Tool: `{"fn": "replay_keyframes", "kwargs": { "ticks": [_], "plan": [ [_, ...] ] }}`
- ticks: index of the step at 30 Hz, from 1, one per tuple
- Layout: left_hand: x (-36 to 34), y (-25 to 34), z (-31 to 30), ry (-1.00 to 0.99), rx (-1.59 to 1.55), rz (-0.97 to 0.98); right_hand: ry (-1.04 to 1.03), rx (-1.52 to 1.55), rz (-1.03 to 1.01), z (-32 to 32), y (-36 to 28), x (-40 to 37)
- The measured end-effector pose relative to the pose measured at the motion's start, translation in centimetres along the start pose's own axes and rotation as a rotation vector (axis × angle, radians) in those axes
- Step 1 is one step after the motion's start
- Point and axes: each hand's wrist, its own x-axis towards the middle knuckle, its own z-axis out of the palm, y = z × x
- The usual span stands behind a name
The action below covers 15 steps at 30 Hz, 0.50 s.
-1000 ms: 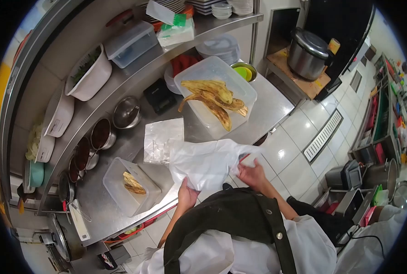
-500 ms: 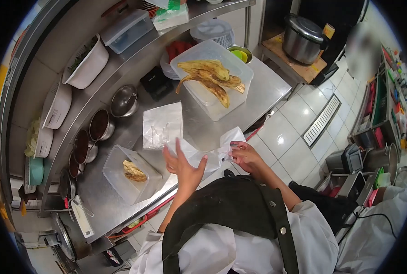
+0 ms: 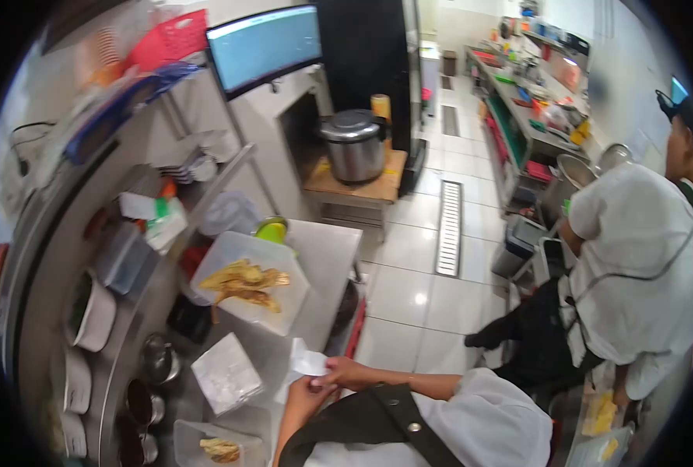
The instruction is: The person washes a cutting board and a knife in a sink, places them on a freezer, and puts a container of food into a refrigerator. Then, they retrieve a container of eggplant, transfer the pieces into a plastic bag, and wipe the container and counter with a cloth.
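Observation:
My left hand [image 3: 306, 398] and my right hand [image 3: 348, 374] meet at the front edge of the steel table, fingers closed on a thin white plastic sheet or bag [image 3: 308, 359]. Part of it is hidden behind my fingers. To the left lies a flat stack of white sheets [image 3: 226, 373]. Beyond it, a clear plastic tub [image 3: 290, 303] has long, flat yellow-brown food pieces [image 3: 245, 282] on top. A second clear tub [image 3: 187, 445], nearest me, contains a smaller yellow-brown piece [image 3: 220, 449].
Steel bowls [image 3: 159, 358] line the table's back beside a black scale [image 3: 189, 317]. A large metal pot [image 3: 353, 145] stands on a wooden-topped stand. At right, a co-worker in a white shirt [image 3: 634, 265] bends over containers. A drain grate [image 3: 449, 229] crosses the tiled floor.
My view has swung up and to the right, showing a screen and the co-worker. My left hand has gone from spread fingers to closed, joining my right hand at the white plastic.

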Motion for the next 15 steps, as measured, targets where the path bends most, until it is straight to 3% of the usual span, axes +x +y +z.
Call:
{"fn": "replay_keyframes", "kwargs": {
  "ticks": [1, 3, 4, 5, 7, 8, 9, 10, 13, 15],
  "plan": [
    [0.4, -1.3, 0.3, 0.007, 0.067, 0.026, -0.040, -0.012, -0.022, -1.5, 2.2, 2.0],
    [0.5, -2.0, -0.8, 0.063, -0.087, 0.038, -0.045, 0.185, -0.129, -0.7, 0.5, -0.1],
    [0.7, -2.1, -0.9, 0.064, -0.168, 0.057, 0.013, 0.162, -0.112, -1.7, 0.4, -0.1],
    [-0.1, -4.1, -2.4, 0.268, -0.207, -0.022, 0.094, 0.150, -0.110, -3.3, 0.5, 0.1],
    [1.4, -6.2, -4.3, 0.383, -0.436, -0.008, 0.352, -0.173, -0.368, -10.5, 1.1, -0.4],
    [1.3, -6.8, -5.3, 0.419, -0.370, -0.008, 0.582, -0.305, -0.407, -10.9, 0.2, -1.6],
    [2.2, -11.6, -6.1, 0.396, -0.241, 0.178, 0.637, -0.638, -0.731, -12.8, 0.5, -2.0],
    [1.9, -13.2, -6.6, 0.299, 0.002, 0.172, 0.746, -0.762, -0.787, -12.8, 0.0, -3.0],
    [-0.1, -4.8, -4.7, 0.315, 0.177, -0.082, 0.976, -0.889, -0.800, -10.0, -1.2, -5.1],
    [0.1, -5.3, -4.1, 0.266, 0.245, 0.052, 1.063, -0.912, -0.768, -9.3, -2.0, -5.2]
  ]
}}
